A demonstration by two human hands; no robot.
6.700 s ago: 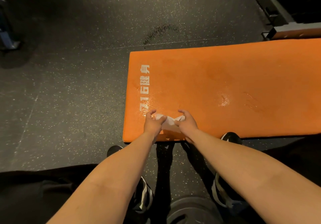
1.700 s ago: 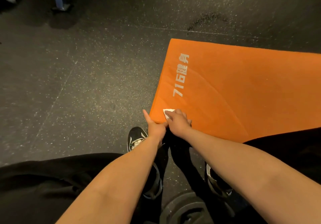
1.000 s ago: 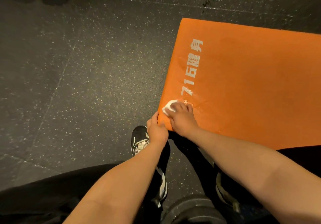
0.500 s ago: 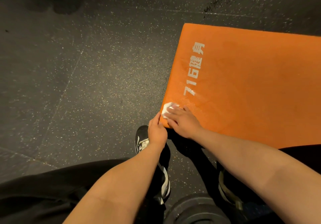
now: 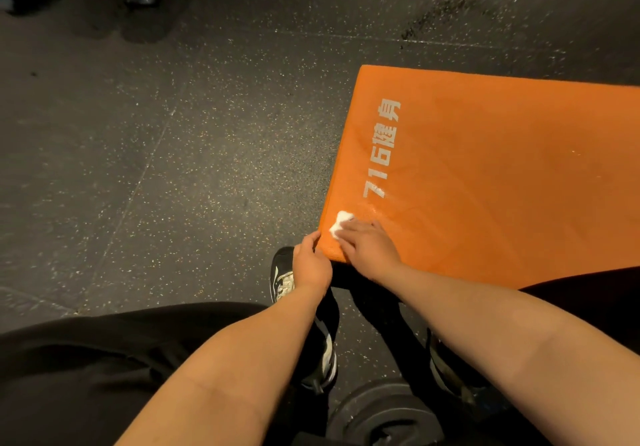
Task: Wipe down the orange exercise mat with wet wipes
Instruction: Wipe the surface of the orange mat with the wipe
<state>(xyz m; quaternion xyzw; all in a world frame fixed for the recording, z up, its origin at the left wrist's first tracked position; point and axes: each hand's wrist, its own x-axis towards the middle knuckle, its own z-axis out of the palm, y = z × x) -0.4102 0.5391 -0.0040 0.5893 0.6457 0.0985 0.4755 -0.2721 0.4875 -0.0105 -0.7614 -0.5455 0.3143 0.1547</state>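
One wet wipe lies pressed under the flat right hand; left hand grips orange mat corner.

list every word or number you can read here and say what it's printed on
"716健身": white print on the orange exercise mat, running along its short end, just beyond the wet wipe.
No other text: nothing on the weight plate or the shoe is clear enough to read.
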